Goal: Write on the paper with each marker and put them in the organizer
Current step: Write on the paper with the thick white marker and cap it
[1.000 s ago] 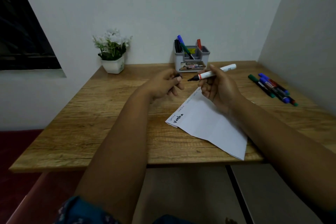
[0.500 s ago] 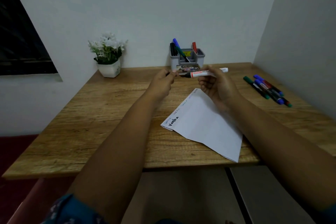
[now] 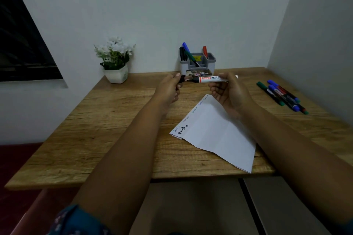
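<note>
My right hand (image 3: 230,93) holds a white marker (image 3: 210,79) level above the desk, its black tip pointing left. My left hand (image 3: 169,89) pinches the marker's black cap (image 3: 182,79) just left of the tip, a small gap between them. Below the hands lies a folded white paper (image 3: 215,135) with handwriting along its left edge. A grey organizer (image 3: 197,64) stands at the back against the wall, with blue, black, green and red markers inside. Several loose markers (image 3: 282,96) lie on the desk at the right.
A white pot of white flowers (image 3: 115,61) stands at the back left of the wooden desk (image 3: 105,131). Walls close the desk in at the back and on the right. The paper's lower corner overhangs the desk's front edge.
Both hands rose and moved farther from me, toward the organizer. The marker went from tilted to level, and the cap in my left hand has come close to its tip.
</note>
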